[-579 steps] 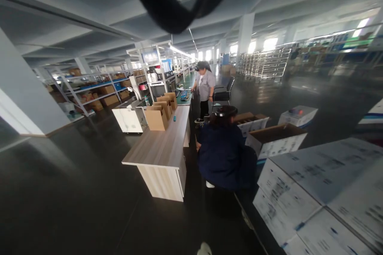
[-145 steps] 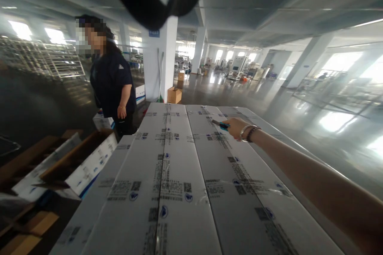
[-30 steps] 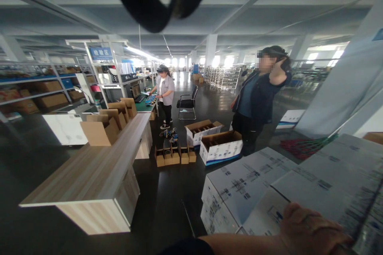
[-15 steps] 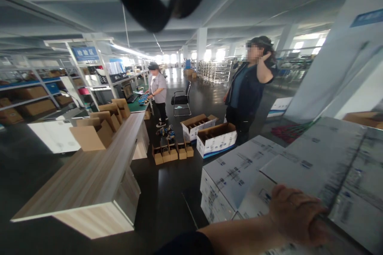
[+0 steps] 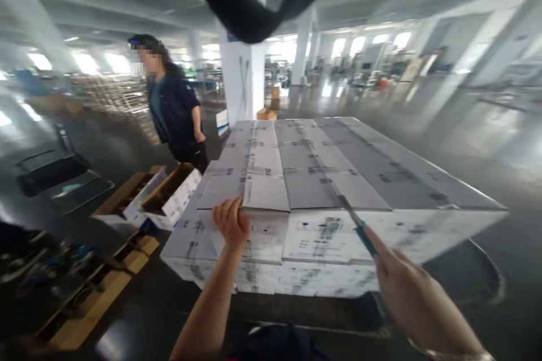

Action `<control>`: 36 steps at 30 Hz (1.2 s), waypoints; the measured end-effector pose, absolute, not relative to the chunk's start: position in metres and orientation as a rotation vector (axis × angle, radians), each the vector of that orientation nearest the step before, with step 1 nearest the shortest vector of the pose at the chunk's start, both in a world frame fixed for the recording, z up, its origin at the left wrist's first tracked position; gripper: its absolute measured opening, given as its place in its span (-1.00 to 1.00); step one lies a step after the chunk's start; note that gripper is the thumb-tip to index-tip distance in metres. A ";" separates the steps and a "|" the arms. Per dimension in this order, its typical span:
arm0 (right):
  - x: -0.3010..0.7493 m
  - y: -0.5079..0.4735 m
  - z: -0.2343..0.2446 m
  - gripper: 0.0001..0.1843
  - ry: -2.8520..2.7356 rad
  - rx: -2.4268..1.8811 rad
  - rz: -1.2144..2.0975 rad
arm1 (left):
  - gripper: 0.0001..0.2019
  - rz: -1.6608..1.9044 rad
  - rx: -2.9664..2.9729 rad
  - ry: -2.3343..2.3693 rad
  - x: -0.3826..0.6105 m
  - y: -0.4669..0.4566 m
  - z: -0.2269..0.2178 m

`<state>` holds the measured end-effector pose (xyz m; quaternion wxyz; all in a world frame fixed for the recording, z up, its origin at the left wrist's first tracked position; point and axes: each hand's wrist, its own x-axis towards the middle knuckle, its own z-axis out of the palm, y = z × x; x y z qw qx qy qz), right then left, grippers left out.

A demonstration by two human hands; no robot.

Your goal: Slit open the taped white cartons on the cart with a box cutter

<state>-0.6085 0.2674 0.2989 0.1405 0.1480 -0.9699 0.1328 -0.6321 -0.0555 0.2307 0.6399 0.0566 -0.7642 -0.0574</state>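
White cartons [image 5: 300,192], dark print [image 5: 328,229] illegible

I saw the left hand [image 5: 231,224] curled at the near edge of the white cartons [image 5: 266,192], the right hand [image 5: 402,276] holding a knife [image 5: 362,232]; a co-worker [image 5: 175,110] stood far left, near open boxes [image 5: 183,193].

Dark glossy floor [image 5: 146,299], carrying: one large stack of white printed cardboard cartons [image 5: 317,235], its base in shadow; two open white cardboard cartons with brown interiors [image 5: 181,197], side by side; one row of small open brown cardboard boxes [image 5: 100,306]; one black-seated metal-framed chair [image 5: 63,174].
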 end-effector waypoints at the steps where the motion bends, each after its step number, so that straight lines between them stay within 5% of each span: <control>1: -0.603 0.268 0.301 -0.42 -2.819 0.342 0.390 | -0.69 -0.128 0.120 -1.730 -0.635 -0.058 0.231; 15: -0.620 0.234 0.345 -0.27 -3.087 0.219 0.446 | -0.71 -0.057 0.101 -1.607 -0.647 -0.068 0.227; 28: -0.667 0.231 0.417 -0.41 -3.156 0.432 0.025 | -0.68 -0.033 0.142 -1.595 -0.647 -0.067 0.223; 36: -0.721 0.210 0.420 -0.56 -3.095 0.528 -0.017 | -0.70 -0.026 0.130 -1.597 -0.648 -0.066 0.223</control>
